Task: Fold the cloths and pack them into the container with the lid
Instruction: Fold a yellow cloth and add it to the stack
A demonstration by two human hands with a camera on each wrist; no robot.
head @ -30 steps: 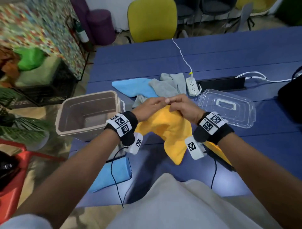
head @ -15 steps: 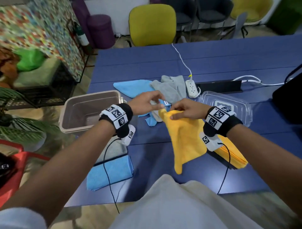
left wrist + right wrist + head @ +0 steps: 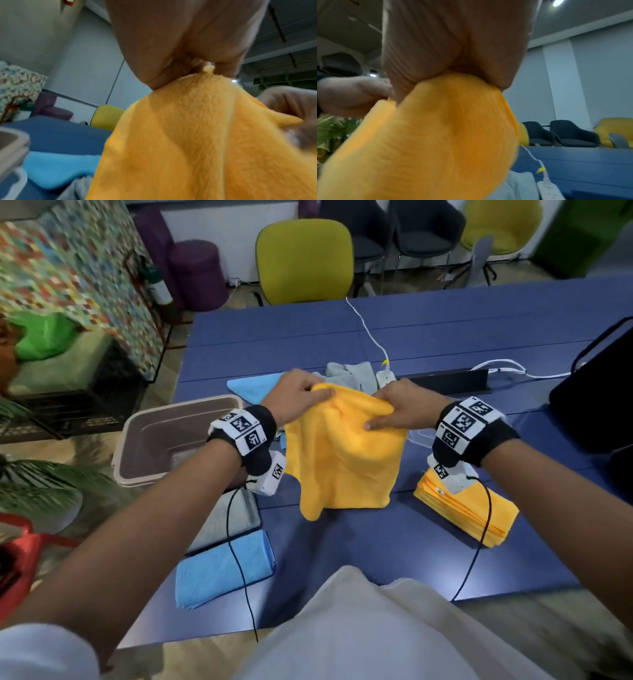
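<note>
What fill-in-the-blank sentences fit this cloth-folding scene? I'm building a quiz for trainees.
1. Both hands, the left hand and the right hand, hold up a ____ cloth.
2. The container has ____ cloths in it.
3. The folded blue cloth lies on the ____ table.

Missing words: yellow; no; blue

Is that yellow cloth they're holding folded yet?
Not folded: the yellow cloth hangs loose from both hands, left hand and right hand pinching its top edge.
</note>
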